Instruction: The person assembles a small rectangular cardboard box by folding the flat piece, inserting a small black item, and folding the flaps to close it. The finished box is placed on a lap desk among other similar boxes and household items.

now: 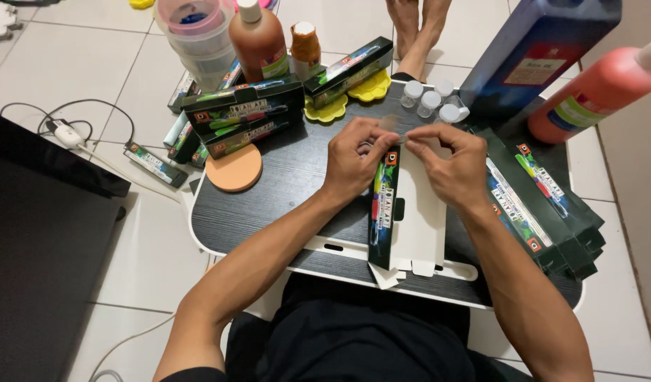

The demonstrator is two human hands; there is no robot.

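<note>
Head view: both hands over flat carton [410,212] on black lap table [290,177].
Left hand [357,157] and right hand [449,166] fingertips pinched together on small clear piece [394,126] above carton's top end.

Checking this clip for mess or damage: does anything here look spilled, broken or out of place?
No spills or damage show. The oddest bit: several green boxes lie scattered on the floor tiles left of the black table, near a loose white cable. Both hands work an unfolded box on the table.
</note>
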